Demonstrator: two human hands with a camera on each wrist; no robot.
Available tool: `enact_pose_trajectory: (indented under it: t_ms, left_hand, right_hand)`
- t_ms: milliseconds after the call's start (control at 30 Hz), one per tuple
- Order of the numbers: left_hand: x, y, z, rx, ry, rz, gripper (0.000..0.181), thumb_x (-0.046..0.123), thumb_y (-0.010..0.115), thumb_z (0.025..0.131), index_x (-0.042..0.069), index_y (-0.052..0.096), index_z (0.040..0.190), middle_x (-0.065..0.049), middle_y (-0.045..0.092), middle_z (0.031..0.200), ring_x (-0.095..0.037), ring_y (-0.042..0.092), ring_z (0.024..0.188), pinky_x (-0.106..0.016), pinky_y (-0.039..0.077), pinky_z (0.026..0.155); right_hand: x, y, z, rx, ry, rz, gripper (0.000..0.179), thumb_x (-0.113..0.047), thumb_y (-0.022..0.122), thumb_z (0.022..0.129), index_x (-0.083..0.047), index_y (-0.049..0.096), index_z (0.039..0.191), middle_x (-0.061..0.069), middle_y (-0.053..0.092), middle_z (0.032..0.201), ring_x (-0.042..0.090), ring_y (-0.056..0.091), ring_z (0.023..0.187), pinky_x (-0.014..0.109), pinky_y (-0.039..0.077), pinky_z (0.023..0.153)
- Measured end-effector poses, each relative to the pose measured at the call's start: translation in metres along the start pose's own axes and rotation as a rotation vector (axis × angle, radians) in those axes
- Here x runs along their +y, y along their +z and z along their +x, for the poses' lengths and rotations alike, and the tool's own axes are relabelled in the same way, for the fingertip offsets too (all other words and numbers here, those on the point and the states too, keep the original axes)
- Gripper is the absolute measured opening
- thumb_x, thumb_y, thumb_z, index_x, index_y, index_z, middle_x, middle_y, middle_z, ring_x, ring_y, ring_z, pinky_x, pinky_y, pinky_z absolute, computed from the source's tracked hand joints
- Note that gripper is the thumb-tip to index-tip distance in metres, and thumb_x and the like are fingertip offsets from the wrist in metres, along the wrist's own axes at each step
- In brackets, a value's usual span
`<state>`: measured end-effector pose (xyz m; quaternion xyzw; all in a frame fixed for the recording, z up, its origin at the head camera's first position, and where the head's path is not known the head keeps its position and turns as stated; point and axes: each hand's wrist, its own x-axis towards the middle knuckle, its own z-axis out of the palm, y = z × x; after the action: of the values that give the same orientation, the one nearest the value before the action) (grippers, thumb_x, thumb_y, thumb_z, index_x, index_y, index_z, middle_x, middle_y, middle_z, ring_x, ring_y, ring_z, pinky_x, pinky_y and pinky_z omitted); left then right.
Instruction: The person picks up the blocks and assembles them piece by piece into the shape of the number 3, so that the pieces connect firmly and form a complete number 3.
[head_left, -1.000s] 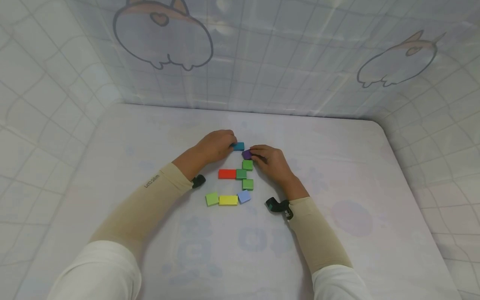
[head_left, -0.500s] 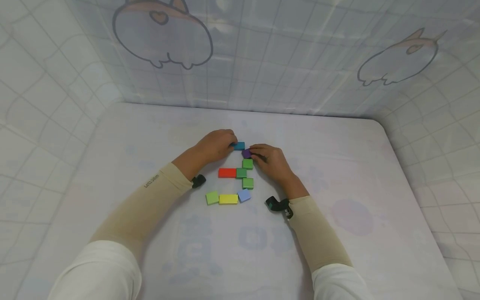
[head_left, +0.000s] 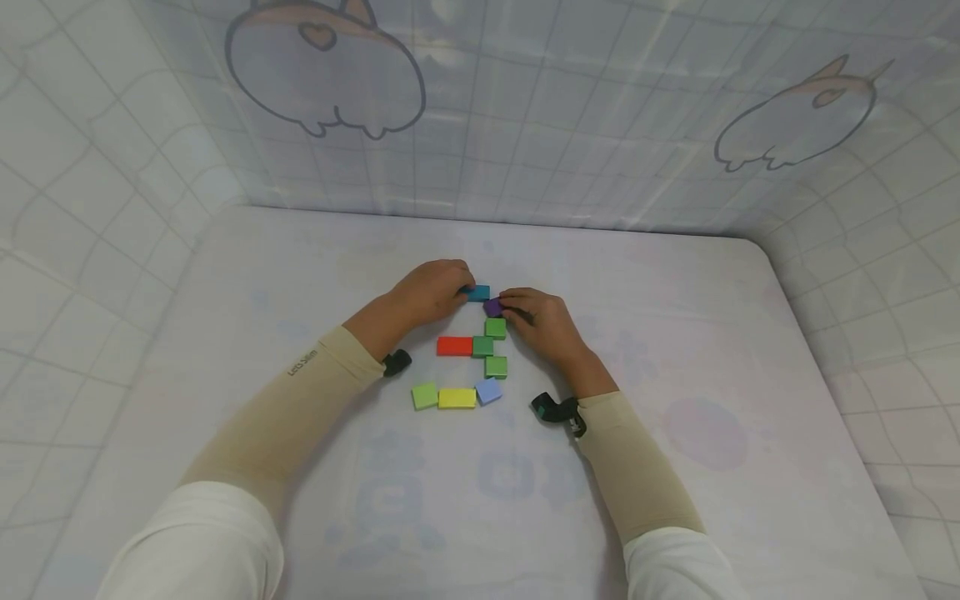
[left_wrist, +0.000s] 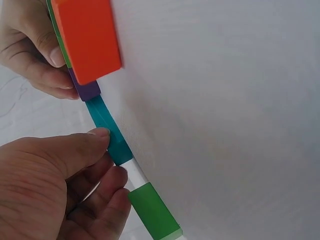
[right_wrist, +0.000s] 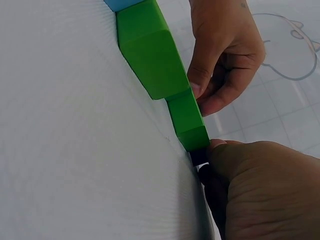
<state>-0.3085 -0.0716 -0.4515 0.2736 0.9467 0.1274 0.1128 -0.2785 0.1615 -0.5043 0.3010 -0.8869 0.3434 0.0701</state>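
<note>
My left hand (head_left: 435,292) pinches a teal block (left_wrist: 111,132) between thumb and fingers on the white surface. Beside its fingertips, in the left wrist view, lies a green block (left_wrist: 156,212) with a short gap to the teal one; the hand hides it from the head view. My right hand (head_left: 542,323) holds a purple block (head_left: 492,308) by its right side, near the teal block's right end. Directly below the purple block is a bright green block (head_left: 495,327), followed by a darker green block (head_left: 482,347) and another bright green block (head_left: 496,367).
A red block (head_left: 454,346) joins the darker green one on the left. Nearer the body, a lime block (head_left: 424,396), a yellow block (head_left: 457,398) and a tilted light blue block (head_left: 488,391) form a row. Patterned fabric walls (head_left: 480,125) surround the surface.
</note>
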Motion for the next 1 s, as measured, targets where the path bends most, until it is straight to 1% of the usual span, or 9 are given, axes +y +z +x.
enact_pose_trajectory:
  t_ms: [200, 567, 833, 1000]
  left_hand:
    - [-0.0004, 0.0003, -0.0008, 0.012, 0.009, -0.008, 0.027, 0.017, 0.064, 0.098, 0.006, 0.069, 0.122, -0.006, 0.065, 0.119, -0.021, 0.060, 0.110, -0.036, 0.049, 0.104]
    - [0.0006, -0.0020, -0.0023, 0.012, 0.028, -0.021, 0.027, 0.015, 0.064, 0.098, 0.005, 0.069, 0.122, -0.007, 0.066, 0.118, -0.021, 0.060, 0.109, -0.036, 0.049, 0.103]
    - [-0.0010, -0.0006, -0.0016, 0.020, 0.020, -0.023, 0.026, 0.016, 0.064, 0.098, 0.006, 0.069, 0.121, -0.006, 0.066, 0.118, -0.021, 0.060, 0.109, -0.036, 0.050, 0.102]
    - [-0.0019, -0.0004, -0.0012, 0.022, 0.017, -0.020, 0.026, 0.016, 0.064, 0.098, 0.006, 0.069, 0.122, -0.006, 0.066, 0.118, -0.021, 0.060, 0.109, -0.036, 0.049, 0.103]
  right_hand:
    - [0.0006, 0.0007, 0.0001, -0.003, 0.009, -0.008, 0.025, -0.014, 0.068, 0.095, -0.004, 0.073, 0.118, 0.007, 0.068, 0.126, 0.019, 0.062, 0.120, 0.033, 0.049, 0.104]
    - [0.0028, 0.0013, -0.0002, 0.004, -0.006, -0.012, 0.025, -0.013, 0.069, 0.095, -0.004, 0.073, 0.118, 0.007, 0.068, 0.126, 0.020, 0.063, 0.119, 0.033, 0.050, 0.103]
    - [0.0027, 0.0008, 0.0007, -0.012, -0.001, -0.003, 0.026, -0.013, 0.068, 0.095, -0.005, 0.072, 0.119, 0.007, 0.067, 0.127, 0.020, 0.063, 0.120, 0.033, 0.049, 0.104]
    - [0.0033, 0.0013, 0.0013, -0.012, -0.013, -0.005, 0.026, -0.012, 0.067, 0.096, -0.005, 0.072, 0.120, 0.007, 0.067, 0.128, 0.020, 0.062, 0.121, 0.033, 0.049, 0.105]
